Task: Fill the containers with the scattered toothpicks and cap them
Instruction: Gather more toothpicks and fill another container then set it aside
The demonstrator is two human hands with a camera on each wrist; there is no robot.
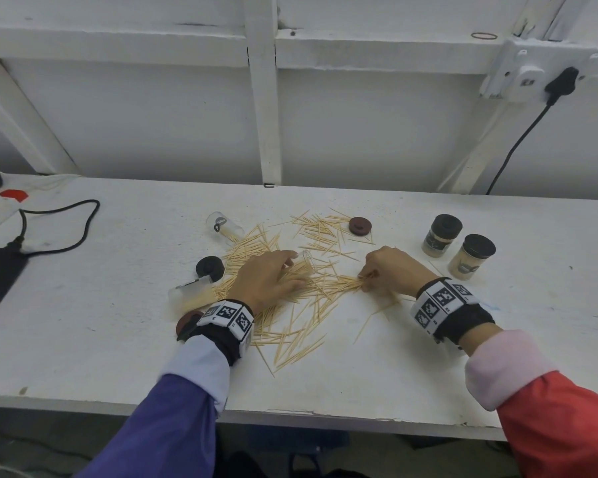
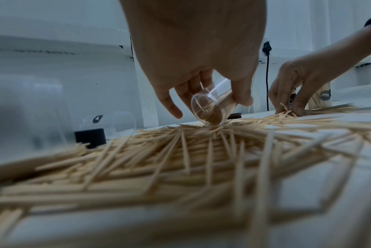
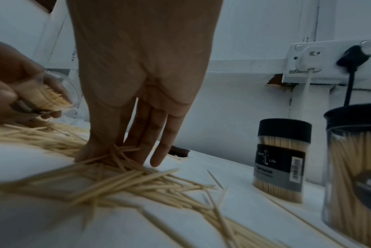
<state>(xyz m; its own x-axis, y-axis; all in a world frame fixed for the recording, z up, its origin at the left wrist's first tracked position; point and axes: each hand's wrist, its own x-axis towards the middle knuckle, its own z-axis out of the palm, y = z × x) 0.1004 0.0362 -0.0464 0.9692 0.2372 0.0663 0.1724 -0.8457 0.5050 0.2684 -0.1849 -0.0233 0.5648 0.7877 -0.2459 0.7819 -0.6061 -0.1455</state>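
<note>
Toothpicks (image 1: 301, 294), thin pale wooden slivers, are lying strewn across the rough white table (image 1: 118, 339). The left hand (image 1: 266, 281) is gripping a clear cylindrical container (image 2: 210, 107) tilted over them; the right hand (image 1: 390, 269) is pinching a small bundle together.

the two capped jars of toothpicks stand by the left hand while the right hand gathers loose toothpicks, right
Not quite: the two capped jars stand by the right hand, not the left, as the head view shows. The right hand does gather loose toothpicks.
</note>
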